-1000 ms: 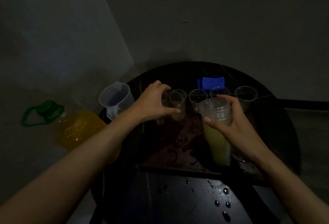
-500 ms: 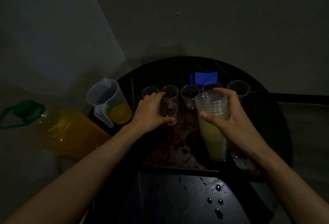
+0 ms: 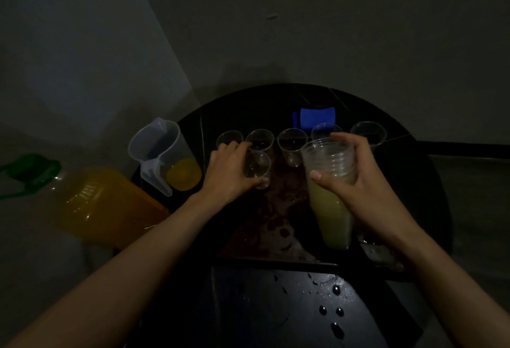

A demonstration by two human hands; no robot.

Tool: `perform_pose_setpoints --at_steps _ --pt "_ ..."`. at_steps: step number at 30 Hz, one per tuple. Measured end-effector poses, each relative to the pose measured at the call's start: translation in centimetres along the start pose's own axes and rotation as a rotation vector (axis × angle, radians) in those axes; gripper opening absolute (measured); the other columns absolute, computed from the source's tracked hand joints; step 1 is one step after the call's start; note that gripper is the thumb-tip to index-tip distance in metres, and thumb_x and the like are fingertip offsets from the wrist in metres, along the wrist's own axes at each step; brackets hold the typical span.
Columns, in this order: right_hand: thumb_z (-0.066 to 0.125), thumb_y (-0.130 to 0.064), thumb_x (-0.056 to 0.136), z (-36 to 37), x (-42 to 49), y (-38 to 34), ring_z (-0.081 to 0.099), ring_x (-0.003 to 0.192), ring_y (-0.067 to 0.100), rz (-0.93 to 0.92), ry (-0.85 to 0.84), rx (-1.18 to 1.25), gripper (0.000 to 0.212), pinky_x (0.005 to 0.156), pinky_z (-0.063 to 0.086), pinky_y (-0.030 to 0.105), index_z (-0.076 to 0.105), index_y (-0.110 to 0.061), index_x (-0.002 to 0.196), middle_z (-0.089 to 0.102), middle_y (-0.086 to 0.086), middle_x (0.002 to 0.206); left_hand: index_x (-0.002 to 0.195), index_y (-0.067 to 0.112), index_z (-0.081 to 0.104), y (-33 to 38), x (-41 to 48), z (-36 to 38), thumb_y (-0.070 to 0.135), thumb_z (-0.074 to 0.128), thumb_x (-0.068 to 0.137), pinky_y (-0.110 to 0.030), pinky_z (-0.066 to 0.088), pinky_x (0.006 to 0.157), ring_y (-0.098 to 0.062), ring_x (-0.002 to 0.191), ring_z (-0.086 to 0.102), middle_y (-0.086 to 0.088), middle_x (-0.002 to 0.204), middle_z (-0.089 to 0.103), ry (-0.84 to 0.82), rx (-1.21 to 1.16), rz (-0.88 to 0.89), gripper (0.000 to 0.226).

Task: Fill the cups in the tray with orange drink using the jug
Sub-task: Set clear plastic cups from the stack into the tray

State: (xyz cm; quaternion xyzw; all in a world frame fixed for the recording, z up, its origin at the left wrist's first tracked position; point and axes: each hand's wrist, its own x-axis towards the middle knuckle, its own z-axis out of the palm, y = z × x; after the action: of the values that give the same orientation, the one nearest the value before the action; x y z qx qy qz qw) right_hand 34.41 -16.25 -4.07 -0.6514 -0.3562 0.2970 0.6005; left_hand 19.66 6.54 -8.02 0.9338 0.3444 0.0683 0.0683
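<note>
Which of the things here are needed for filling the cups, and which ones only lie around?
For the job: jug, tray, row of cups, cup gripped by left hand, stack of cups in right hand.
Lying about: large orange bottle (perhaps for refilling), blue object, drops on the table.

The cups (image 3: 292,144) are clear glossy plastic, the jug (image 3: 157,148) cloudy matt plastic. The counter (image 3: 276,306) is glossy black, beaded with drops. The bottle (image 3: 110,204) is smooth clear plastic.
</note>
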Motion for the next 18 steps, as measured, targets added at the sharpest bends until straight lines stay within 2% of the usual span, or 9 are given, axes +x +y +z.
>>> perform_pose_setpoints --at_steps 6,11,15,18 --pt "0.076 -0.046 0.067 -0.1 -0.2 -0.2 0.064 0.104 -0.005 -0.001 -0.010 0.002 0.076 0.086 0.055 0.026 0.041 -0.043 0.134 0.060 -0.034 0.111 0.147 0.024 0.042 0.0 0.0 0.2 0.068 0.076 0.072 -0.039 0.035 0.103 -0.024 0.126 0.043 -0.001 0.134 0.051 -0.004 0.013 0.006 0.094" --pt "0.075 -0.045 0.068 0.0 -0.2 -0.4 0.063 0.104 -0.008 -0.001 -0.016 -0.009 0.073 0.081 0.054 0.018 0.040 -0.044 0.133 0.059 -0.040 0.108 0.145 0.024 0.046 -0.3 0.1 -0.1 0.070 0.076 0.070 -0.039 0.036 0.103 -0.024 0.125 0.043 -0.002 0.134 0.050 0.018 0.003 0.029 0.093" --pt "0.076 -0.046 0.068 0.0 0.0 -0.1 0.064 0.105 -0.004 0.012 0.000 -0.005 0.074 0.088 0.055 0.027 0.041 -0.044 0.133 0.061 -0.024 0.117 0.125 0.023 0.060 0.0 0.0 -1.1 0.075 0.059 0.080 -0.036 0.040 0.095 -0.018 0.111 0.046 0.002 0.119 0.052 0.176 -0.063 0.058 0.069" --pt "0.077 -0.047 0.068 0.0 0.1 0.1 0.065 0.106 0.000 0.018 0.009 0.004 0.075 0.093 0.055 0.035 0.042 -0.042 0.134 0.062 -0.018 0.119 0.104 0.022 0.066 1.3 0.3 -3.2 0.063 0.048 0.091 -0.026 0.041 0.086 -0.013 0.100 0.051 0.006 0.105 0.053 0.265 -0.327 0.151 0.046"
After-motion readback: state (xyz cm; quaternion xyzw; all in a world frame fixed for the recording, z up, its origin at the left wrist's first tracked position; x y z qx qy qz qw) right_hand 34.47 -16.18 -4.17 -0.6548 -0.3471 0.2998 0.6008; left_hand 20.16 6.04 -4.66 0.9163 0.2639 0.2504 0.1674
